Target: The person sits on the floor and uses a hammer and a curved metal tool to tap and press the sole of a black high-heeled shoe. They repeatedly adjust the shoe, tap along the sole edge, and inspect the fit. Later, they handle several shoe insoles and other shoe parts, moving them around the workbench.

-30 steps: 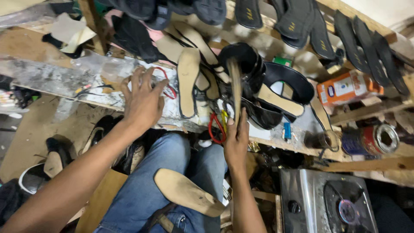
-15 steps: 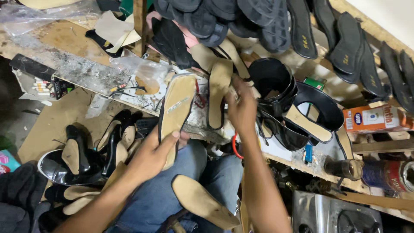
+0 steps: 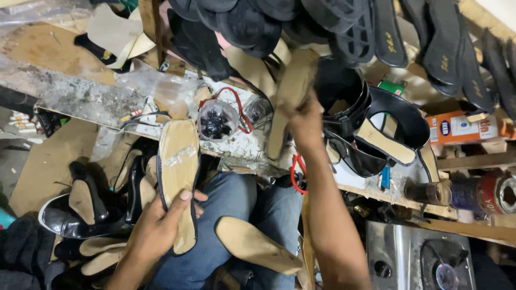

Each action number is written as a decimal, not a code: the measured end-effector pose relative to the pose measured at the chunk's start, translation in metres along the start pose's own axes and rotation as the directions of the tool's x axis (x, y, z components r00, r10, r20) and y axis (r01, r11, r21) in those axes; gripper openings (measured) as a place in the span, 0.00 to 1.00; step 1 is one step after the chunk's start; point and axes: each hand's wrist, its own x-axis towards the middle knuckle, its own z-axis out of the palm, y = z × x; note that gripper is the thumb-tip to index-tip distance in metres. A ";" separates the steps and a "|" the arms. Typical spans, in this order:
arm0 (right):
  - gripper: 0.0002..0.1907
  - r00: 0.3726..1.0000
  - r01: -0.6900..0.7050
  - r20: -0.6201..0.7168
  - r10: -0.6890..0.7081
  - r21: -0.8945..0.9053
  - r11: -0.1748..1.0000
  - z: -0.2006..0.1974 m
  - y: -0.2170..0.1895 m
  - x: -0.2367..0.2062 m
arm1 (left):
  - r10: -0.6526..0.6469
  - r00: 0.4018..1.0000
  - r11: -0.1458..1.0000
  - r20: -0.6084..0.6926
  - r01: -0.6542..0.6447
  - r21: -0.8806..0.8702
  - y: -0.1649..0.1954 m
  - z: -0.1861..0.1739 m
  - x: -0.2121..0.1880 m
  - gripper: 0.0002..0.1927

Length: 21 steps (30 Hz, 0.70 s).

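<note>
While held, sole (image 3: 179,161) lengthwise upright.

Sole (image 3: 179,177): tan, flat, elongated, edged in black, with a glossy patch near its upper half; held lengthwise over the lap, toe end raised toward the worktop edge. Insole (image 3: 293,86): tan, blurred, held upright above the worktop, among hanging black soles.
</note>
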 end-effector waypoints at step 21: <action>0.26 0.937 0.305 0.024 -0.348 -0.542 0.783 0.021 -0.010 0.070 | -0.009 0.999 0.994 0.036 0.013 -0.107 -0.009 -0.003 0.002 0.29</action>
